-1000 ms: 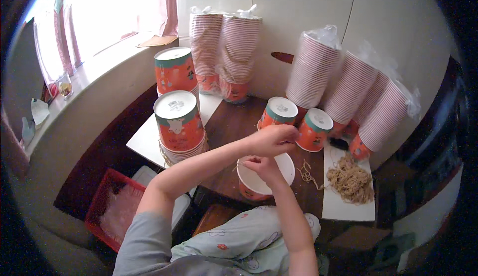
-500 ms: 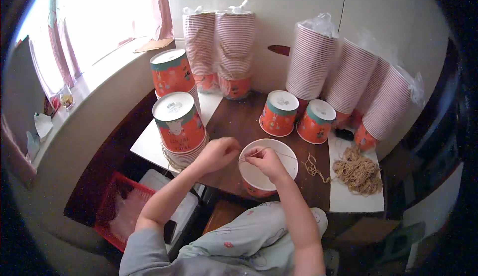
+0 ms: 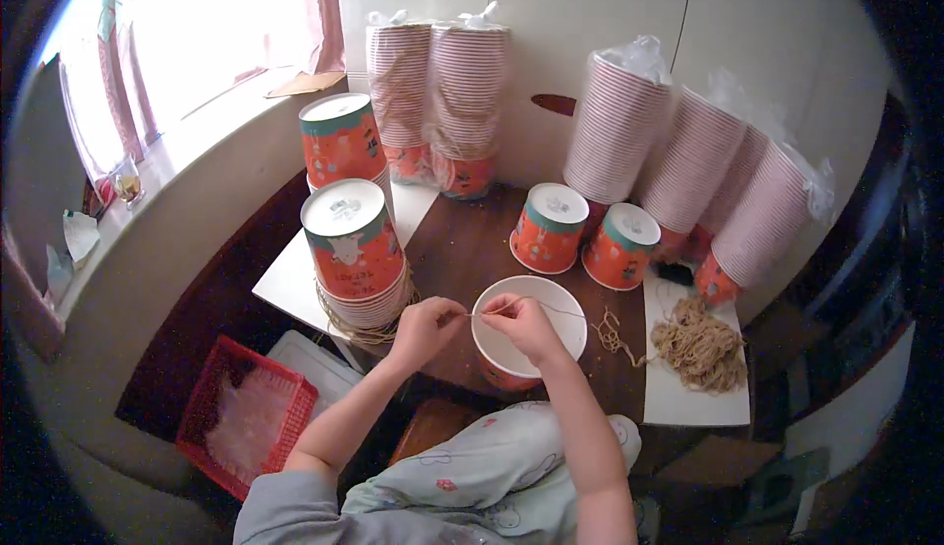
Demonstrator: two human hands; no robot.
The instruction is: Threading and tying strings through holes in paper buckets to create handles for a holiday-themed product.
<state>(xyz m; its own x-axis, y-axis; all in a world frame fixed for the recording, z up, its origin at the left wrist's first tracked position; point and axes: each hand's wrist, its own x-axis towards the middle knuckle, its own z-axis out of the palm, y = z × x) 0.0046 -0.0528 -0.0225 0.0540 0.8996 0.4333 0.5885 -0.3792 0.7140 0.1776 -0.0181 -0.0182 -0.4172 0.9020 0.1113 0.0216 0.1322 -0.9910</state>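
My left hand (image 3: 425,323) and my right hand (image 3: 522,321) pinch the two ends of a thin tan string (image 3: 551,305) held taut over an open orange paper cup (image 3: 527,341) with a white inside. The cup stands upright at the near edge of the dark wooden table (image 3: 462,245). The string trails right toward a pile of tan strings (image 3: 700,345) on a white sheet (image 3: 688,400).
Two upside-down orange cups (image 3: 549,228) stand behind the open one. A bound stack of cups (image 3: 354,255) sits to the left, another (image 3: 339,139) behind it. Bagged cup stacks (image 3: 678,157) lean on the wall. A red basket (image 3: 236,415) lies on the floor.
Both hands drew back from above the cup's far rim toward me. They now hold the string stretched between them over the near rim.
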